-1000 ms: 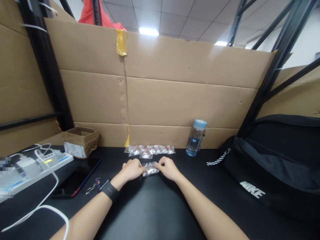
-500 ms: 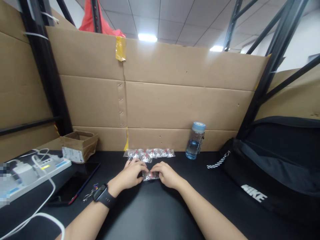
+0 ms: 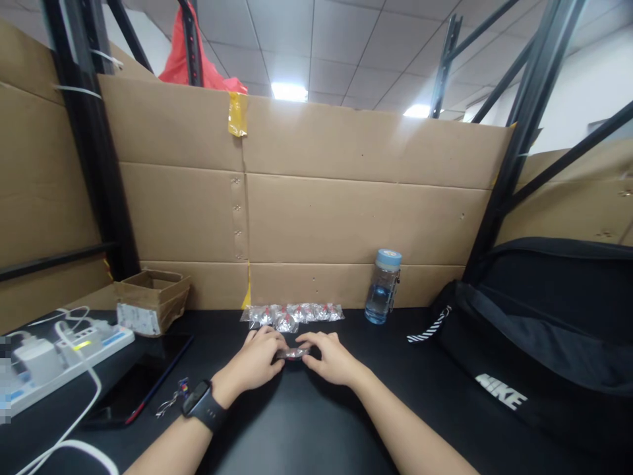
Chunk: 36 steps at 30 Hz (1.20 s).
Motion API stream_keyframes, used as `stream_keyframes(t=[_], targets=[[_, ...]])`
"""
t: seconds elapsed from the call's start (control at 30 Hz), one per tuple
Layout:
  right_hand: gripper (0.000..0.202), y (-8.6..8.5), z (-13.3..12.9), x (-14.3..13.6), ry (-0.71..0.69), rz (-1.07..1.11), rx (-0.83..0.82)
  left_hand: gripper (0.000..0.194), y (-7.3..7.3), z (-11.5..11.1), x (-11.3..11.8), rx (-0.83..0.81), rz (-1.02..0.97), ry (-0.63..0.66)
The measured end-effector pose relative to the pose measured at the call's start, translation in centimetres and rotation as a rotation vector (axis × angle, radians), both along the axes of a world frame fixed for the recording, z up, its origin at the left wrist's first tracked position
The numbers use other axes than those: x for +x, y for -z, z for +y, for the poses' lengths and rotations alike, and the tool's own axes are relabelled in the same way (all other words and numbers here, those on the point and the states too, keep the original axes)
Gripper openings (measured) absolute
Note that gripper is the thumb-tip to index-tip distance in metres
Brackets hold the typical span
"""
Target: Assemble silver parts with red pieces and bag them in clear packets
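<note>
Between my hands is a small clear plastic packet [image 3: 293, 354] with something reddish inside, now tilted so that it looks thin. My left hand [image 3: 261, 356], with a dark watch [image 3: 204, 404] on its wrist, pinches the packet's left end. My right hand [image 3: 330, 357] grips the right end between thumb and fingers. Just beyond my fingers lies a row of similar clear packets [image 3: 306, 313], each with a shiny round content and a red mark. One packet [image 3: 285, 322] sits in front of that row. What exactly the packets contain I cannot make out.
A water bottle [image 3: 382, 287] stands by the cardboard wall [image 3: 346, 218]. On the right lies a black backpack [image 3: 539, 343]. To the left are a small cardboard box [image 3: 153, 300], a power strip [image 3: 116, 340] with white cables, a dark tablet [image 3: 141, 379] and a keyring [image 3: 171, 399].
The packet between my hands has tipped from showing its face to nearly edge-on. My hands stay in about the same place on it. The view has shifted slightly upward.
</note>
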State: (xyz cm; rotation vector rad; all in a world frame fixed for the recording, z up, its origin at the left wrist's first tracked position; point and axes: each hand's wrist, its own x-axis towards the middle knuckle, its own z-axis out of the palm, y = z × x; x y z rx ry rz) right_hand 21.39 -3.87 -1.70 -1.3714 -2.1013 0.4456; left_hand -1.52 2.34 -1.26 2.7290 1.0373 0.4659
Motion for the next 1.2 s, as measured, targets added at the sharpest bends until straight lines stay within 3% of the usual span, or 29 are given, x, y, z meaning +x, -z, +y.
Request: stream_keyframes(t=[0.2, 0.4, 0.57, 0.7, 0.8, 0.97, 1.2], targets=[[0.051, 0.5, 0.2, 0.1, 0.065, 0.066, -0.023, 0.027, 0.4, 0.4, 0.7, -0.045, -0.053, -0.114], [0.039, 0.7, 0.8, -0.3, 0.168, 0.161, -0.081, 0.038, 0.5, 0.3, 0.9, -0.123, -0.042, -0.150], [0.034, 0.5, 0.5, -0.3, 0.201, 0.036, -0.130, 0.034, 0.5, -0.2, 1.2, -0.083, -0.020, -0.195], [0.029, 0.0, -0.1, -0.3, 0.196, -0.082, -0.022, 0.030, 0.3, -0.5, 1.2, -0.004, 0.011, -0.256], [0.028, -0.2, -0.3, -0.7, 0.108, -0.084, 0.079, 0.031, 0.4, -0.5, 1.1, 0.019, 0.038, -0.282], [0.023, 0.1, 0.0, -1.0, -0.002, -0.102, 0.038, 0.030, 0.6, -0.4, 0.9, -0.012, 0.045, -0.228], [0.024, -1.4, 0.2, 2.1, 0.147, -0.240, -0.003, 0.025, 0.0, 0.3, -0.5, -0.157, 0.021, -0.021]])
